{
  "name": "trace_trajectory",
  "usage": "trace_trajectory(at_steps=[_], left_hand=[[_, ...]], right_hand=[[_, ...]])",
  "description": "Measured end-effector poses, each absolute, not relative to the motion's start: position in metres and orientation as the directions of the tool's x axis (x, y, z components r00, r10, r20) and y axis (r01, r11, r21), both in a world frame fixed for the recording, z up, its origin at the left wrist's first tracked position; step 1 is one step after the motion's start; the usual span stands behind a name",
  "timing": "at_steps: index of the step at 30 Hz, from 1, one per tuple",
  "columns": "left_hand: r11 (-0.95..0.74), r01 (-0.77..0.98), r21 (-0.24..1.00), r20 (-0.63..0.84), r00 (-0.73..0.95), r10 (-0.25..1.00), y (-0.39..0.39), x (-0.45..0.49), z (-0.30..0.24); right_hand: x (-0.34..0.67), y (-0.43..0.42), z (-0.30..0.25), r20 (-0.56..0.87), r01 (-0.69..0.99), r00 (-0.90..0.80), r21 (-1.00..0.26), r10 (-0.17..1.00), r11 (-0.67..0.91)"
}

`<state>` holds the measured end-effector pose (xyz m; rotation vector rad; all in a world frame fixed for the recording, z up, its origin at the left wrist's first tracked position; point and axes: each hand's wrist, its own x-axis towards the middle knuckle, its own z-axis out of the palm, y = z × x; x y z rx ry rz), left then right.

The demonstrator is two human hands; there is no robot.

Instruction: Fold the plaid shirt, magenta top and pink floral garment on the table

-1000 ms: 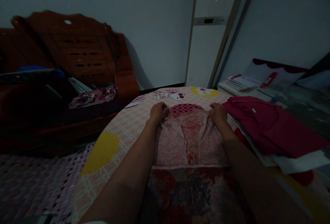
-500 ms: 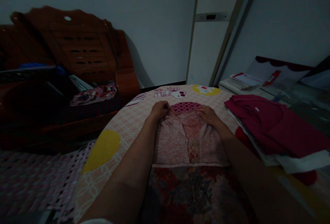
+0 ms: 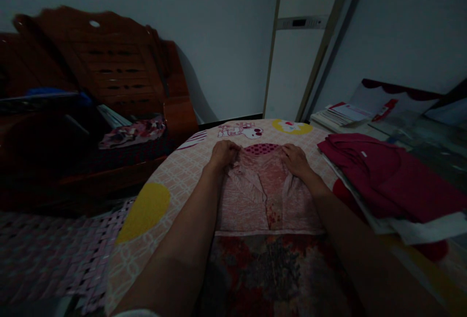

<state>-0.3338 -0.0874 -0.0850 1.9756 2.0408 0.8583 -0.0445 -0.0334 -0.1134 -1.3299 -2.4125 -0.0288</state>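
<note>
A pinkish garment [image 3: 241, 214] lies on the round table, its far edge between my two hands. Its front shows a fold down the middle and a pale hem; red-and-grey floral fabric [image 3: 270, 268] lies on the near side of that hem. My left hand [image 3: 224, 154] pinches the garment's far left corner with closed fingers. At the far right corner, my right hand [image 3: 295, 160] has its fingers closed on the cloth. Just beyond the edge shows a magenta patch with dark spots [image 3: 261, 148]. Some fingertips are hidden in the fabric.
A patterned cloth [image 3: 146, 214] covers the table. To the right lies a folded crimson garment [image 3: 386, 176] on white sheets. Behind it a side table holds stacked papers [image 3: 339, 113]. A wooden bench [image 3: 109, 73] with things on it stands at the left.
Both hands have shifted slightly farther from me. The garment's far edge is drawn up and straighter between them, covering part of the spotted patch. My right fingers have closed more on the cloth.
</note>
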Motion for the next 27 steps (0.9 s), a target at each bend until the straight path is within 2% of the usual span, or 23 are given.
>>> trace_trajectory(at_steps=[2,7,10,14,17,20,27], left_hand=[[-0.062,0.888,0.456,0.277,-0.075,0.958,-0.087,-0.333,-0.086],[-0.078,0.932,0.353,0.171,0.018,0.985,-0.083,-0.335,-0.093],[-0.085,0.932,0.354,0.198,0.014,0.98,-0.083,-0.336,-0.095],[-0.053,0.927,0.371,0.194,-0.022,0.981,-0.084,-0.336,-0.096],[-0.042,0.928,0.371,0.187,-0.031,0.982,-0.084,-0.335,-0.096],[-0.045,0.936,0.35,0.192,-0.024,0.981,-0.083,-0.336,-0.096],[-0.049,0.954,0.294,0.186,-0.007,0.983,-0.081,-0.336,-0.097]], right_hand=[[-0.045,-0.035,-0.115,0.321,0.843,-0.454,-0.147,0.831,0.518],[-0.047,-0.039,-0.124,0.224,0.881,-0.433,-0.101,0.873,0.462],[-0.047,-0.04,-0.125,0.212,0.89,-0.421,-0.093,0.882,0.447],[-0.041,-0.037,-0.116,0.286,0.891,-0.372,-0.156,0.883,0.427],[-0.03,-0.034,-0.107,0.296,0.935,-0.221,-0.207,0.929,0.288],[-0.017,-0.034,-0.102,0.262,0.972,-0.094,-0.186,0.961,0.146],[-0.012,-0.037,-0.097,0.19,0.99,0.013,-0.141,0.982,0.014]])
